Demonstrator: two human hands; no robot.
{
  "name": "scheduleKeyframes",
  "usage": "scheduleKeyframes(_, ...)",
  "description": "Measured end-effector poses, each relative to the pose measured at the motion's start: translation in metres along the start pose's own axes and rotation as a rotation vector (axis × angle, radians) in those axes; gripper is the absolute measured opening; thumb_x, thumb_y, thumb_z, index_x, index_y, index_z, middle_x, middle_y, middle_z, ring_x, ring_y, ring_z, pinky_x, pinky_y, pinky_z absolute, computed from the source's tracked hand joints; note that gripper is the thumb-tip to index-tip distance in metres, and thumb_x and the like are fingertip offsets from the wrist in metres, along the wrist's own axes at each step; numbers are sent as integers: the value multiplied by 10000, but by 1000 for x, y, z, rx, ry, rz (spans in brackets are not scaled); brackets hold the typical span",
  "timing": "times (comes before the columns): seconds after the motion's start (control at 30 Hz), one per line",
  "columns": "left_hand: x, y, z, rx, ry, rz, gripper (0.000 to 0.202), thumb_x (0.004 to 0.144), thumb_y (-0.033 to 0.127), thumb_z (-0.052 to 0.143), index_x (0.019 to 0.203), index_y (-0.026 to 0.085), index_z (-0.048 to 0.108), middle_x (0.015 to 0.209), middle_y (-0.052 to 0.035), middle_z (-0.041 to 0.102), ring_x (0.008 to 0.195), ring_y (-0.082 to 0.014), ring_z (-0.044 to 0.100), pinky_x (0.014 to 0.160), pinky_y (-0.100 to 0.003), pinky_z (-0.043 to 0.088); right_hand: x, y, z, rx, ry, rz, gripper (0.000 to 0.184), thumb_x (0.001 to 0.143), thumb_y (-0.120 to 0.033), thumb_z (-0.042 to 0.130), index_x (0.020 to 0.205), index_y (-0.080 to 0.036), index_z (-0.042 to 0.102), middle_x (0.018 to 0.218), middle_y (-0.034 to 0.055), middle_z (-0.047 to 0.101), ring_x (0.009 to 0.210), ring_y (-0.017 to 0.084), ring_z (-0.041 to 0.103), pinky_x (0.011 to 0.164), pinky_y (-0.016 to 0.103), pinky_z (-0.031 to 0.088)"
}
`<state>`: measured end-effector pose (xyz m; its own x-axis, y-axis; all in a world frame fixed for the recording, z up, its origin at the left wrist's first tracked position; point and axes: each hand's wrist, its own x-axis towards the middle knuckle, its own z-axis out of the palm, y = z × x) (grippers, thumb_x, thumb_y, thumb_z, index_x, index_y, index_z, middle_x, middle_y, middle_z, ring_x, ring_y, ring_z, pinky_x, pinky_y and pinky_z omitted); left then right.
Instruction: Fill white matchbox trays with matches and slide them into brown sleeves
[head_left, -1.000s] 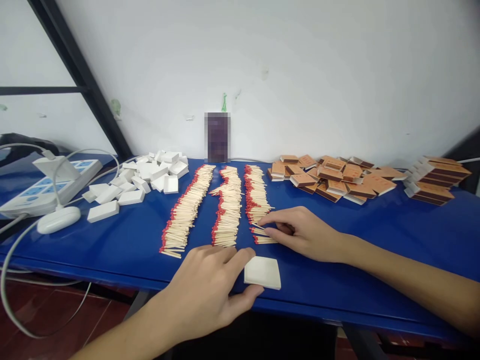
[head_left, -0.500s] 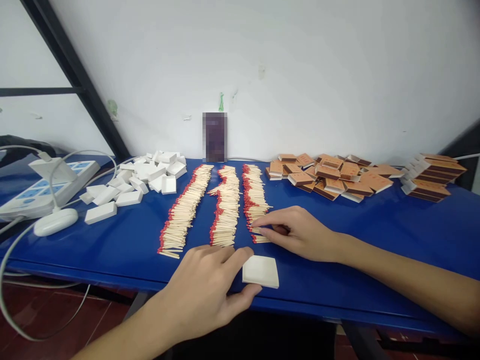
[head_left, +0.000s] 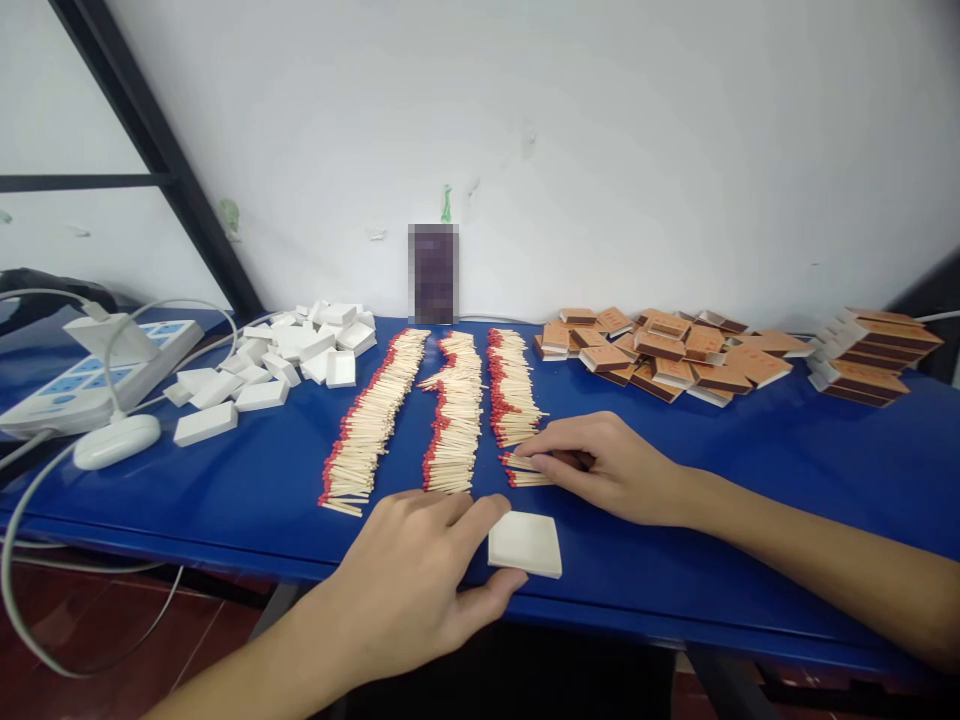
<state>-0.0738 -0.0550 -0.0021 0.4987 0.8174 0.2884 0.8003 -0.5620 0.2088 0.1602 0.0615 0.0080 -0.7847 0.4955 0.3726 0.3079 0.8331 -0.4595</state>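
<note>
My left hand (head_left: 427, 575) steadies a white matchbox tray (head_left: 525, 543) between thumb and index finger near the table's front edge. The tray's hollow faces up, and no matches show inside. Just beyond it, my right hand (head_left: 600, 462) has its thumb and index finger closed on a few red-headed matches (head_left: 517, 460) at the near end of the right row. How many are between the fingertips is hidden. Three long rows of matches run away from me: a left row (head_left: 375, 415), a middle row (head_left: 454, 420) and a right row (head_left: 510, 380), heads mostly pointing left.
A heap of white trays (head_left: 300, 345) lies at the back left of the blue table (head_left: 247, 470). Orange-brown matchbox sleeves (head_left: 667, 350) are piled at the back right, with stacked sleeves (head_left: 870, 355) beyond. A power strip (head_left: 150, 370) with cables occupies the left end.
My right fingertips have slid slightly to the right along the near matches, and a small gap shows between these and the row. My left hand still holds the tray. The view has shifted slightly.
</note>
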Motion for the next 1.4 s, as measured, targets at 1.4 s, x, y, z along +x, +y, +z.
scheduleKeyframes(1.4,1,1,0,9,-25,-5,304,959,430,563,1203,249,556,964,-25,714,838,-264,706,710,-397,548,-1,-2,-2,-89,-84,-61,281,1003,-254,502,1137,-186,740,823,44,739,679,136,643,617,236,442)
